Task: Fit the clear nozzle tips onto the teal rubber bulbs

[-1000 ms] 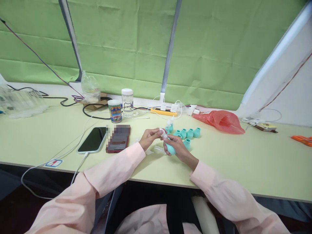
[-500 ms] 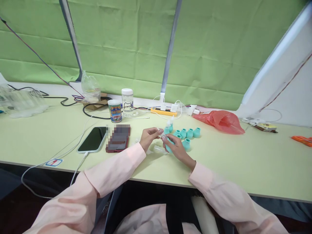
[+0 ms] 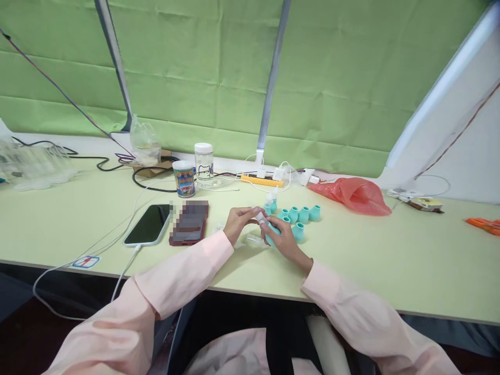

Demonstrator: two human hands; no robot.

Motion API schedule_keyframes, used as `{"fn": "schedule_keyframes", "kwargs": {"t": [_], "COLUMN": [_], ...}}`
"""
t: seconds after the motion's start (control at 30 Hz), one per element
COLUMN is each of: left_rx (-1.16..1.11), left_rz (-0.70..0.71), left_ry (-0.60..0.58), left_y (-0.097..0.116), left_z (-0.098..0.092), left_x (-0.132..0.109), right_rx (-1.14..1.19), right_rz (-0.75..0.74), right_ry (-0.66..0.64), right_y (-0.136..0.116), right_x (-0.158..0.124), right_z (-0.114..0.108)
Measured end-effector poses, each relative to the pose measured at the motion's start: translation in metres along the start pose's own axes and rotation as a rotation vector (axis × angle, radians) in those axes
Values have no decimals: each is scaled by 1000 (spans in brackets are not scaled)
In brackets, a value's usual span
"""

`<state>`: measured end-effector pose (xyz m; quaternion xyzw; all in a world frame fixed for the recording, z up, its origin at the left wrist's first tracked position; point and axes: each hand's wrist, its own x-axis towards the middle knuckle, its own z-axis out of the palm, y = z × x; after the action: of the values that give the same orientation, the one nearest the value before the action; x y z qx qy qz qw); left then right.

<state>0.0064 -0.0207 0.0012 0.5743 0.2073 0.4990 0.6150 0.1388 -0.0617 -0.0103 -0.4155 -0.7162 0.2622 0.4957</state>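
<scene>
Two hands at a teal bulb, centre of the frame.
The right hand [image 3: 282,238] grasps the bulb [image 3: 272,233]; the left hand [image 3: 239,221] pinches its clear tip [image 3: 259,215]. More teal pieces [image 3: 299,214] lie just behind.

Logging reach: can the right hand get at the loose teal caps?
Likely yes: the teal caps sit beyond the right hand, nothing between, though it grips a teal bulb, the left hand its clear tip.

Pale green table [image 3: 390,271], creased green cloth backdrop [image 3: 203,73], slanted grey metal poles [image 3: 273,83], white wall [image 3: 469,151] at right
</scene>
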Motion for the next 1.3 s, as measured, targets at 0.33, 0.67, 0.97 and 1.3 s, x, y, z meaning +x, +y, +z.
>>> {"fn": "schedule_keyframes", "kwargs": {"t": [0.33, 0.67, 0.97, 1.3], "left_rx": [206, 296, 534, 473], "left_rz": [140, 224, 406, 422], "left_ry": [-24, -58, -94, -116], "left_y": [-3, 1, 0, 1], "left_z": [-4, -2, -1, 0], "left_x": [1, -1, -6, -8], "right_rx": [57, 153, 176, 64], "right_rz": [36, 56, 50, -4], "right_ry": [-11, -64, -54, -16], "right_y": [1, 0, -1, -1], "right_x": [-2, -2, -2, -3], "right_z": [0, -2, -3, -3]}}
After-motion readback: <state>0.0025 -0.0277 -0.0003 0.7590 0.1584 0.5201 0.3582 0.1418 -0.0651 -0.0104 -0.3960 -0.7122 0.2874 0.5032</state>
